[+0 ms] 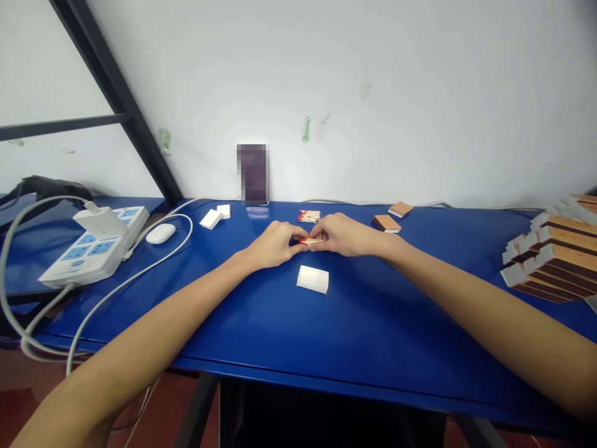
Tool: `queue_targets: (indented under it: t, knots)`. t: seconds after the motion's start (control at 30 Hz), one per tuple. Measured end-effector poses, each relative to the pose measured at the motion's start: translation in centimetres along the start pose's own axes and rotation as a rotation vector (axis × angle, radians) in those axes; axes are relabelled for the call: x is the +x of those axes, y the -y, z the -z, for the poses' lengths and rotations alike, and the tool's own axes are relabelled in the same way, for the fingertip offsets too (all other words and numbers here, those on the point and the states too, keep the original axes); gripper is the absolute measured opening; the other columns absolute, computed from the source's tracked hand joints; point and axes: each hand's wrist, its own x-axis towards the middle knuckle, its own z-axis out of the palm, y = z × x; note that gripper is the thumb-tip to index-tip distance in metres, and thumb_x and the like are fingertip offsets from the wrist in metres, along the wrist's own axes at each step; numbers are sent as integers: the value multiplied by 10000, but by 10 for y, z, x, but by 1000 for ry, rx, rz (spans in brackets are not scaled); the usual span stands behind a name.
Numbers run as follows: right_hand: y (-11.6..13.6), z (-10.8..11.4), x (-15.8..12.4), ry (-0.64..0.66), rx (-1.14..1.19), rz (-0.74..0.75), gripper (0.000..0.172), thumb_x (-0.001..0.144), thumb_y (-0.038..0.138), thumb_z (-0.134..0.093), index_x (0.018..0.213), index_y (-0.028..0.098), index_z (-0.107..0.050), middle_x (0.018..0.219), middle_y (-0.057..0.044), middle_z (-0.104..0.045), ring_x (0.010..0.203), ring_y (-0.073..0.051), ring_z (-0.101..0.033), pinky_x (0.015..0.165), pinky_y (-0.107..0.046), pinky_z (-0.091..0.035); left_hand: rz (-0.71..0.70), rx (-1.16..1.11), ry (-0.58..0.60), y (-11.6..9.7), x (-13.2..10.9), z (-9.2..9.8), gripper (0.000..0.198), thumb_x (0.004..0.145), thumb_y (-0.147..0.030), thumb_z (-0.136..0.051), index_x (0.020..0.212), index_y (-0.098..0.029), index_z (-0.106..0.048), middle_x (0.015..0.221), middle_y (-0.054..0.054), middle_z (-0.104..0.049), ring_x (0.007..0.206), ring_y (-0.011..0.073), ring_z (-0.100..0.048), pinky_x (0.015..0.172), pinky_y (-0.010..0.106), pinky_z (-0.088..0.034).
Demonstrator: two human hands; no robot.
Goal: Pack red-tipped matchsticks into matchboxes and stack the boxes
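Between my two hands is a small bundle of red-tipped matches (313,241), held just above or on the blue table. My left hand (278,243) pinches the red-headed end. At the other end, the fingers of my right hand (340,235) close on the pale sticks. Just behind the hands lies a loose pile of matches (308,216). Nearer to me sits a white matchbox tray (313,279); whether anything is in it I cannot tell. Two more white trays (211,218) lie at the back left, and two brown matchbox sleeves (387,223) at the back right.
A large stack of matchboxes (559,249) stands at the right end of the blue table (354,336). On the left are a white power strip (96,249), looping cables and a white earphone case (161,233). A dark, blurred-out upright object (254,174) leans against the wall.
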Motion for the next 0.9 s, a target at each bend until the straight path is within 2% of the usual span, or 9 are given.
queue_targets:
  t: [0.23,0.43,0.57,0.73,0.9]
  knots:
    - [7,-3,0,6,-74,7,306,901,357,-565,649,191,-620,553,6,-515,525,-123,-433,523,-305,-285,4,-25,-3,-3,-2,1,114,852,-244,-665,913,-166,-722,835,27,-733,729,161,-656,671,277,-468]
    - [13,-1,-2,-6,-67,-25,186,874,297,-587,734,192,-654,640,-16,-599,588,-140,-508,557,-298,-339,9,-34,-12,-3,-3,-1,103,847,-226,-656,912,-166,-710,790,20,-713,693,151,-637,656,276,-464]
    - [14,3,-3,2,-41,-53,68,808,196,-622,822,193,-688,726,-18,-662,663,-159,-572,594,-294,-382,6,-38,-18,-4,-3,-1,100,839,-208,-661,919,-166,-704,801,21,-712,707,152,-638,664,277,-467]
    - [11,4,-2,-14,-31,-70,141,752,150,-640,867,185,-713,813,-28,-710,714,-173,-622,614,-288,-406,-12,-57,-32,-4,-3,-1,109,826,-194,-662,922,-158,-698,790,20,-698,691,141,-620,656,266,-463]
    - [10,4,-2,-31,8,-84,173,744,209,-664,902,173,-726,815,-32,-729,729,-173,-651,634,-279,-435,-25,-73,-27,-7,-5,-1,142,812,-203,-654,938,-154,-696,808,13,-701,700,133,-615,664,252,-456]
